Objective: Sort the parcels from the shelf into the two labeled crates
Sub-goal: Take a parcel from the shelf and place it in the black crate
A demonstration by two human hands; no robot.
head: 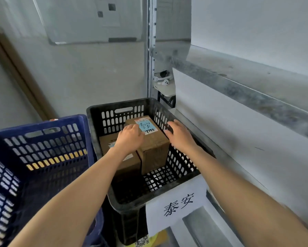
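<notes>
Reaching hands (130,138) flat over crated parcel (154,145)

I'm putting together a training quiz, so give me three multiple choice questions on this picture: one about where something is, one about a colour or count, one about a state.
1. Where is the parcel with the blue label?
A. in the black crate
B. in the blue crate
C. on the shelf

2. How many cardboard parcels show in the black crate?
A. none
B. two
C. five

3. What is the left hand doing?
A. gripping the blue crate's rim
B. resting on the labelled parcel's top
C. hanging outside both crates

Answers:
1 A: the parcel with the blue label sits inside the black crate.
2 B: a second parcel lies beside it.
3 B: the left hand lies flat on its top; the right hand hovers open beside it.
</notes>
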